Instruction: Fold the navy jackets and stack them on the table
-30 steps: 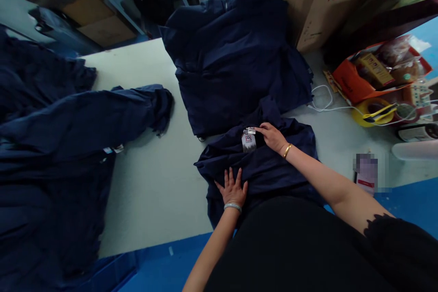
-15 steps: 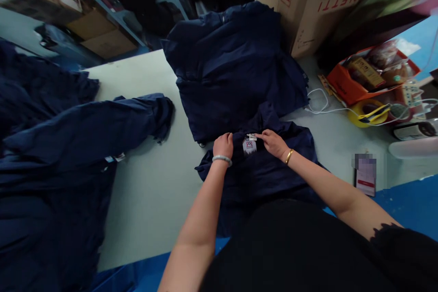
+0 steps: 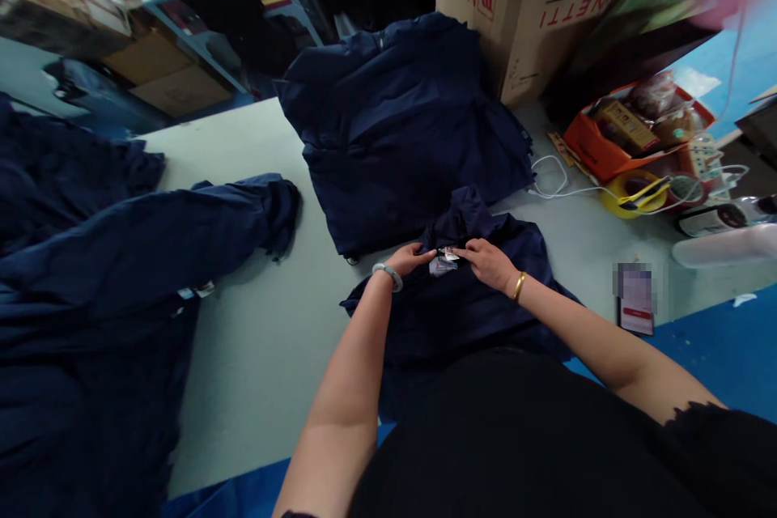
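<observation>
A dark navy jacket [image 3: 467,320] lies in front of me on the table, its collar turned away from my body. At its neck are a small white label [image 3: 448,254] and a larger printed tag [image 3: 442,267], now partly folded under. My left hand [image 3: 408,259], with a pale bangle at its wrist, pinches the neck edge just left of the label. My right hand [image 3: 490,265], wearing a gold bangle, has thumb and index finger closed on the label's right end. What lies beneath the fingertips is hidden.
Beyond the jacket sits a stack of navy garments [image 3: 401,137]; another navy pile [image 3: 91,316] covers the left side. To the right are a phone [image 3: 636,303], an orange box [image 3: 598,146], a tape roll [image 3: 634,193] and a white cable [image 3: 555,193]. Cardboard boxes [image 3: 522,24] stand behind.
My left hand has shifted right along the neck edge, closer to the label, its thumb now stretched toward it. The larger tag has folded. The whole view has moved slightly.
</observation>
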A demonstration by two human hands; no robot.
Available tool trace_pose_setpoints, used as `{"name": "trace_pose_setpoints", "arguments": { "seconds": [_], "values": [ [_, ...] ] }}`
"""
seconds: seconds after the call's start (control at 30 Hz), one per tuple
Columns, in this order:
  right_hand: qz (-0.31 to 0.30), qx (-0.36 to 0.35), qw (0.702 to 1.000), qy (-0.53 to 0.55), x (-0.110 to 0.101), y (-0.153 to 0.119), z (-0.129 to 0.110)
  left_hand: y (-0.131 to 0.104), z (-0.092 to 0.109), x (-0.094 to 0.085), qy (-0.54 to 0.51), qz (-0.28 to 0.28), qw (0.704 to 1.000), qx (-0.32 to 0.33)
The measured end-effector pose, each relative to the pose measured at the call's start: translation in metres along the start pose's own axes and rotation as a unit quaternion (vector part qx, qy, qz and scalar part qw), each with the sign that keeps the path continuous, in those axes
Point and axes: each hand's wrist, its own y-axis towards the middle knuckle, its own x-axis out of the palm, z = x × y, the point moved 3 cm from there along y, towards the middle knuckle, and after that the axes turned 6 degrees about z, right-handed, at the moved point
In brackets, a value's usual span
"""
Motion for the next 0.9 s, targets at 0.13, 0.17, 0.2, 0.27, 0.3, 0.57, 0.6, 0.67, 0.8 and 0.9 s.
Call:
{"name": "trace_pose_setpoints", "arguments": {
  "seconds": [0.13, 0.17, 0.2, 0.27, 0.3, 0.57, 0.6, 0.67, 0.8, 0.9],
  "values": [
    [-0.025, -0.007, 1.000, -0.017, -0.004, 0.002, -0.007, -0.010, 0.008, 0.004, -0.005, 0.032, 0.999, -0.017],
    [-0.030, -0.004, 0.999, -0.022, -0.005, 0.003, -0.009, -0.012, 0.011, 0.004, -0.015, 0.044, 0.999, -0.016],
    [-0.034, 0.001, 0.999, -0.026, -0.007, 0.005, -0.010, -0.013, 0.014, 0.004, -0.027, 0.053, 0.998, -0.013],
    [-0.040, 0.014, 0.999, -0.031, -0.013, 0.009, -0.012, -0.014, 0.019, 0.002, -0.052, 0.066, 0.996, -0.009],
    [-0.042, 0.022, 0.998, -0.030, -0.017, 0.012, -0.013, -0.015, 0.020, 0.001, -0.065, 0.069, 0.995, -0.009],
    [-0.051, 0.033, 0.997, -0.053, -0.064, 0.053, -0.016, -0.021, 0.030, -0.006, -0.136, 0.064, 0.989, -0.014],
    [-0.043, 0.025, 0.997, -0.061, -0.068, 0.058, -0.016, -0.023, 0.032, -0.006, -0.136, 0.060, 0.989, -0.009],
    [-0.014, 0.003, 0.998, -0.068, -0.072, 0.069, -0.016, -0.027, 0.035, -0.004, -0.131, 0.053, 0.990, 0.001],
    [-0.047, -0.014, 0.997, -0.060, -0.059, 0.084, -0.012, -0.034, 0.038, -0.003, -0.119, 0.050, 0.991, 0.018],
    [-0.129, 0.015, 0.990, -0.061, -0.045, 0.090, -0.009, -0.039, 0.039, -0.001, -0.139, 0.042, 0.989, 0.022]
  ]
}}
